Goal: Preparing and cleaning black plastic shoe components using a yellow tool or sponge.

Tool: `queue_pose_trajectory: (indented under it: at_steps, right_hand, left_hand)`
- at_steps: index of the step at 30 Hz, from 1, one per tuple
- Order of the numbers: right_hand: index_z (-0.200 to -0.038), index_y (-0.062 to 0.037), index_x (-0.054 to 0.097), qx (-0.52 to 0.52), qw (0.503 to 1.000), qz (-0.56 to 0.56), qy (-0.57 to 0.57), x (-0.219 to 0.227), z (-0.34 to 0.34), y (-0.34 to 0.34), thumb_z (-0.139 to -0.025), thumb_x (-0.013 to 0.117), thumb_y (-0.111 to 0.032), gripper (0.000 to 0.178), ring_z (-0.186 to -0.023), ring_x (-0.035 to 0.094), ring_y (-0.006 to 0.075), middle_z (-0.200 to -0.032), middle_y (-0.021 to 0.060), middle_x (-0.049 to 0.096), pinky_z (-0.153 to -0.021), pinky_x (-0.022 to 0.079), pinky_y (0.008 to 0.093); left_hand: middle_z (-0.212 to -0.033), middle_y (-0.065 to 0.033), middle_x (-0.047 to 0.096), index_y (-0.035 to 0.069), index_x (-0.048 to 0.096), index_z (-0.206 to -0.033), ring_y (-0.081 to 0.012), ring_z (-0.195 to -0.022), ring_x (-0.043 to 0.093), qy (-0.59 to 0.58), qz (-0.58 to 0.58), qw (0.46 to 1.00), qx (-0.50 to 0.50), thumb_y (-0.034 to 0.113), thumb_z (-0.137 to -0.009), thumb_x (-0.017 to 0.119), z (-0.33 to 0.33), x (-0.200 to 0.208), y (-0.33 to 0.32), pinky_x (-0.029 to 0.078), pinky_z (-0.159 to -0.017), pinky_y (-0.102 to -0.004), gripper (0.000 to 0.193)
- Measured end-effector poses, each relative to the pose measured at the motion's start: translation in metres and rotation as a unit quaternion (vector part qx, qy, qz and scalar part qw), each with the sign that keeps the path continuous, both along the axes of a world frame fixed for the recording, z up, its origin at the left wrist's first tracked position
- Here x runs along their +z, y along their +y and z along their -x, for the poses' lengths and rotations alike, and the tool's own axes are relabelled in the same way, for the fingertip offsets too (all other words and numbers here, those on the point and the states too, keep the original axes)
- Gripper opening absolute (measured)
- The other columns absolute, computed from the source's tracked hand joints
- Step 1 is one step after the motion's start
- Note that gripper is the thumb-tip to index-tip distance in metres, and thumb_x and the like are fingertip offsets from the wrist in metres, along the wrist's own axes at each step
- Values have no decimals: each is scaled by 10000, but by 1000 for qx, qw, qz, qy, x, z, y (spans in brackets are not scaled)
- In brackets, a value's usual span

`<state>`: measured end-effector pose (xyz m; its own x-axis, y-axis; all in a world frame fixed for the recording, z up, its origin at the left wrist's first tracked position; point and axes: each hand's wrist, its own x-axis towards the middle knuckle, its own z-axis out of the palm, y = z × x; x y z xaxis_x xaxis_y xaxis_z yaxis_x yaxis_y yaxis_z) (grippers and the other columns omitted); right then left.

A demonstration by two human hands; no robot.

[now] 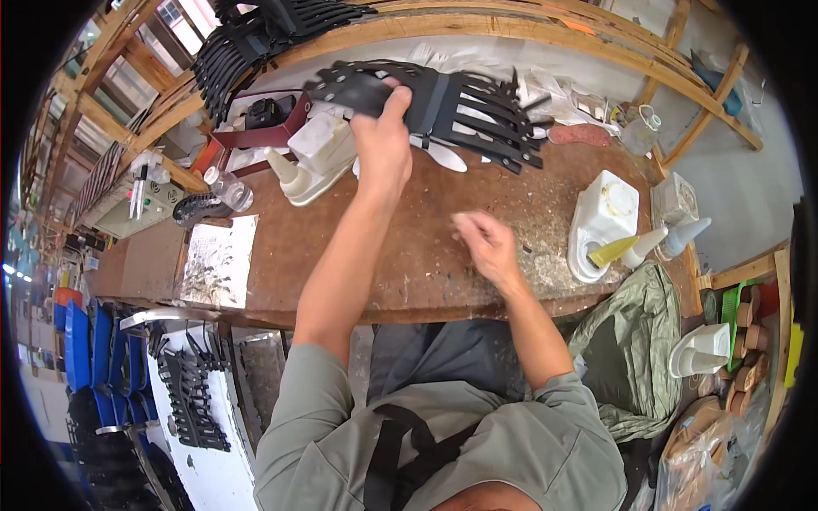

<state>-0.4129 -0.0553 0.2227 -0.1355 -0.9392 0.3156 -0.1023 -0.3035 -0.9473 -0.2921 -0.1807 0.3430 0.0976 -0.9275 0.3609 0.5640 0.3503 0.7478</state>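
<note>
Over the far side of the brown workbench [426, 272], my left hand [383, 140] grips a bundle of black strappy shoe uppers [477, 115]. A dark grey-blue band runs across the bundle, and its narrow straps fan out to the right. Its left end is smeared by motion. Closer to me, my right hand [490, 247] hovers over the bench with thumb and fingers drawn together; whatever may be between the fingertips is too small to make out. A white glue pot [319, 145] with a cone-shaped part stands just left of my left forearm.
More black uppers [247, 51] hang over the wooden rail at the back left. A dark red box [264, 128], a clear bottle [228, 189] and a stained paper sheet [220, 260] occupy the left. At right stand another white pot [603, 221] and a green bag [635, 341].
</note>
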Motion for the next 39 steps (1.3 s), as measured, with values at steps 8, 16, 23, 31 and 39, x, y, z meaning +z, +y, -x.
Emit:
queue_pose_trajectory:
  at_steps: [8, 16, 23, 31, 39]
  right_hand:
    - [-1176, 6, 482, -196, 979, -8, -44, 21, 30, 95, -924, 542, -183, 321, -785, 558, 117, -955, 77, 600, -722, 461, 253]
    - [-1166, 9, 522, -216, 881, 4, 421, 17, -1, 99, -851, 584, -106, 340, -944, 572, 372, -1029, 215, 591, -834, 449, 413]
    - [-992, -4, 621, 22, 921, 50, 387, -2, -51, -12, -845, 603, -243, 282, -904, 602, 355, -1004, 179, 616, -804, 475, 388]
    - [-876, 42, 603, -57, 844, 0, 533, -43, -92, -33, -734, 716, -259, 351, -788, 615, 357, -883, 212, 593, -702, 514, 420]
    - [-950, 23, 626, -81, 918, 98, 377, -59, -66, -34, -796, 640, -106, 202, -760, 594, 364, -826, 182, 592, -674, 487, 413]
  left_hand:
    - [-1213, -144, 509, -56, 395, -1283, -245, -1132, 487, -372, -145, 916, 41, 312, -900, 587, -52, -146, 250, 366, -983, -327, 565]
    - [-1210, -213, 543, -53, 518, -1198, -247, -1137, 530, -537, -69, 687, -485, 380, -874, 613, -83, -188, 288, 413, -972, -360, 550]
    - [-1026, -96, 646, -5, 596, -1079, -160, -987, 605, -449, 74, 856, -246, 120, -901, 540, -115, -89, 105, 474, -854, -306, 225]
    - [-967, -191, 662, 12, 655, -1023, -326, -919, 621, -792, -13, 588, -165, 184, -794, 547, -98, -162, -49, 463, -836, -387, 306]
    - [-813, -86, 661, -41, 674, -950, -161, -671, 606, -418, -309, 760, -391, 98, -805, 618, -107, -168, -53, 493, -601, -278, 208]
